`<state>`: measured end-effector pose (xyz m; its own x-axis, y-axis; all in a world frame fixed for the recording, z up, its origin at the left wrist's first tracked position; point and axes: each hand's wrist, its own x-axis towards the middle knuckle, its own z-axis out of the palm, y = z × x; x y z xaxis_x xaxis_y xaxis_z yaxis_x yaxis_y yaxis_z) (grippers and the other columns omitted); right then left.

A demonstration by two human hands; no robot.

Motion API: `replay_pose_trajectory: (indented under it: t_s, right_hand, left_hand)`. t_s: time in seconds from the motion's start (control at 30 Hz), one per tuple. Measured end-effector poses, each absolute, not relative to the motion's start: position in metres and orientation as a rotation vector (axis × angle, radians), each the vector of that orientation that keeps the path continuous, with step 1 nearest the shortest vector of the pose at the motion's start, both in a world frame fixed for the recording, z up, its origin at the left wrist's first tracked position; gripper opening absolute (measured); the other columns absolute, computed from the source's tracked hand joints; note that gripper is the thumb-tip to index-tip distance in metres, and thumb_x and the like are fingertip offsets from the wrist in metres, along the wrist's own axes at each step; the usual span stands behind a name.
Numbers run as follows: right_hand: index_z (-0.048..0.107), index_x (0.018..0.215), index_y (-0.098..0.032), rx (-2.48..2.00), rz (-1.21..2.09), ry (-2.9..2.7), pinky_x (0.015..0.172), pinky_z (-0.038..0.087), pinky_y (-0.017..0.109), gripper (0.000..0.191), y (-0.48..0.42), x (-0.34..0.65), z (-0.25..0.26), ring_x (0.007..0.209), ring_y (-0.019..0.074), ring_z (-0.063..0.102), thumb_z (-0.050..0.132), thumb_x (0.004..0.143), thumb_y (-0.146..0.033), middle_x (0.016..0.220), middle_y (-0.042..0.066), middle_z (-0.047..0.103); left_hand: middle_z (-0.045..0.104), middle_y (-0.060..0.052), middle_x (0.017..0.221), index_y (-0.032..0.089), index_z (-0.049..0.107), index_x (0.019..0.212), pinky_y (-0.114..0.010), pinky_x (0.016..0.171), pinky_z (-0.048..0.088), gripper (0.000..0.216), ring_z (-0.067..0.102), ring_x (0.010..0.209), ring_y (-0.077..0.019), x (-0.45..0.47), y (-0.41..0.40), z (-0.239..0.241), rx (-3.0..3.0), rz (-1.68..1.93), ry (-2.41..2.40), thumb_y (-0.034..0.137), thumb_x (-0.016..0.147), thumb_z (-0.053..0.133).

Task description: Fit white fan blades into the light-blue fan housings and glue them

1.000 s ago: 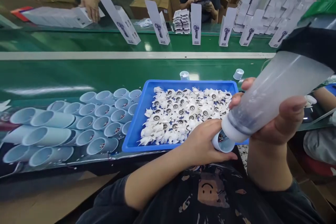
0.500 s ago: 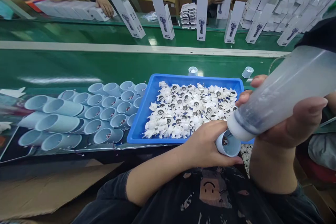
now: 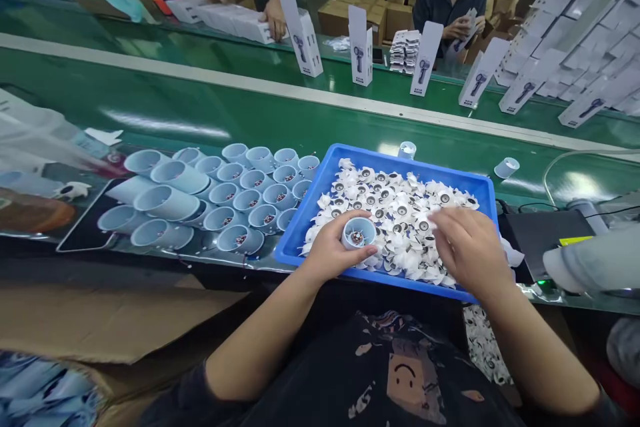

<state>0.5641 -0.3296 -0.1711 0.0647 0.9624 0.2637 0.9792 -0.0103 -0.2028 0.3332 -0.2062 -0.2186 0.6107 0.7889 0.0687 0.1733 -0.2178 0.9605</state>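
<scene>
- Head view: left hand (image 3: 330, 248) is clamped around a light-blue cup (image 3: 369, 232), mouth toward the camera; a small reddish-brown part sits inside.
- Location of cup: held above the near side of a blue tray (image 3: 300, 227), left of the tray's middle.
- Right hand (image 3: 471, 248): well apart from the left, over the tray's right part, fingers bunched. Cannot tell whether anything is pinched in them.
- Tray: stands at the near edge of the green counter (image 3: 280, 120), filled with white impellers (image 3: 400, 212), many showing dark round hubs.
- More light-blue cups (image 3: 170, 205) lie clustered left of the tray along the counter's near edge, mouths toward the near side; reddish parts visible in several.
- Two small blue cups stand beyond the tray's far rim: one (image 3: 407, 151) just behind it, the other (image 3: 507, 167) off its far right corner.
- Pale cylinder (image 3: 593, 263): right of the tray, by the counter's near edge, partly out of frame.
- White cartons (image 3: 425, 60) stand spaced along the counter's far edge; two co-workers are behind it, one with a hand (image 3: 275, 19) on a row of white boxes (image 3: 230, 19).
</scene>
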Motion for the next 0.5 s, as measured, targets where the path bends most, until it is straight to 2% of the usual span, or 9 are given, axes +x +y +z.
replay_pose_trajectory:
  t_s: [0.1, 0.2, 0.27, 0.37, 0.5]
  right_hand:
    - [0.065, 0.104, -0.013, -2.311, 0.120, -2.019, 0.089, 0.053, 0.043, 0.011, -0.303, 0.571, -0.185, 0.099, 0.0232, 0.062, 0.061, 0.095, -0.017, 0.108, 0.010, 0.064]
    - [0.065, 0.108, -0.009, -2.438, 0.307, -2.079, 0.089, 0.052, 0.042, 0.021, -0.303, 0.567, -0.186, 0.103, 0.0289, 0.062, 0.057, 0.089, -0.005, 0.112, 0.017, 0.064]
    - [0.061, 0.118, -0.011, -2.447, 0.420, -2.125, 0.091, 0.051, 0.039, 0.032, -0.314, 0.558, -0.183, 0.108, 0.0287, 0.061, 0.055, 0.088, -0.004, 0.120, 0.015, 0.062]
    - [0.059, 0.123, -0.016, -2.485, 0.536, -2.128, 0.086, 0.051, 0.035, 0.038, -0.326, 0.547, -0.178, 0.103, 0.0259, 0.064, 0.046, 0.090, -0.002, 0.117, 0.011, 0.064]
    - [0.061, 0.122, -0.017, -2.529, 0.568, -2.036, 0.088, 0.049, 0.035, 0.033, -0.319, 0.548, -0.180, 0.105, 0.0257, 0.062, 0.042, 0.096, -0.009, 0.115, 0.011, 0.065]
  left_hand:
    - [0.070, -0.009, 0.096, 0.018, 0.062, 0.107, -0.039, 0.080, 0.052, 0.055, 0.066, 0.087, -0.0272, 0.335, -0.206, -0.214, 1.718, 0.638, 0.774, 0.047, 0.063, 0.076]
    - [0.069, -0.009, 0.098, 0.018, 0.062, 0.108, -0.037, 0.080, 0.052, 0.056, 0.066, 0.088, -0.0264, 0.333, -0.206, -0.214, 1.659, 0.630, 0.740, 0.048, 0.063, 0.076]
    - [0.069, -0.009, 0.102, 0.018, 0.062, 0.108, -0.037, 0.081, 0.052, 0.057, 0.065, 0.091, -0.0266, 0.331, -0.206, -0.214, 1.634, 0.633, 0.718, 0.048, 0.063, 0.077]
    - [0.068, -0.009, 0.106, 0.019, 0.062, 0.107, -0.037, 0.083, 0.051, 0.055, 0.065, 0.094, -0.0272, 0.331, -0.204, -0.213, 1.642, 0.623, 0.683, 0.047, 0.062, 0.079]
    - [0.066, -0.008, 0.101, 0.020, 0.059, 0.106, -0.037, 0.081, 0.050, 0.054, 0.064, 0.091, -0.0261, 0.335, -0.205, -0.214, 1.646, 0.613, 0.691, 0.047, 0.063, 0.078]
